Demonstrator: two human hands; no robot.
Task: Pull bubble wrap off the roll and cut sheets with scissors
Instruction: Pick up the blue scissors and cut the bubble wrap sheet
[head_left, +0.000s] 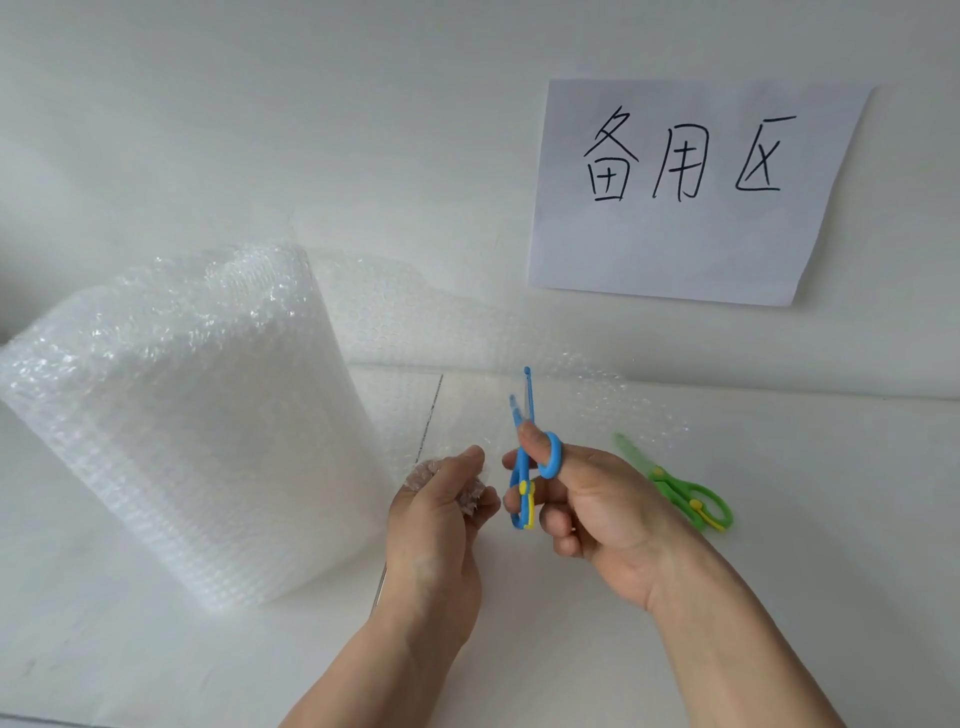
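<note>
A big roll of clear bubble wrap (197, 421) stands on the white table at the left. A loose length of the wrap (467, 358) runs from it to the right, along the wall and over the table. My left hand (441, 519) pinches the near edge of that wrap. My right hand (602, 509) holds blue scissors (524, 457) with yellow trim, thumb through one loop, blades slightly apart and pointing away from me over the wrap.
A second pair of scissors (685, 493), green with yellow trim, lies on the table right of my right hand, partly under the wrap. A white paper sign (691, 192) with handwritten characters is stuck on the wall behind. A seam (431, 415) crosses the table surface.
</note>
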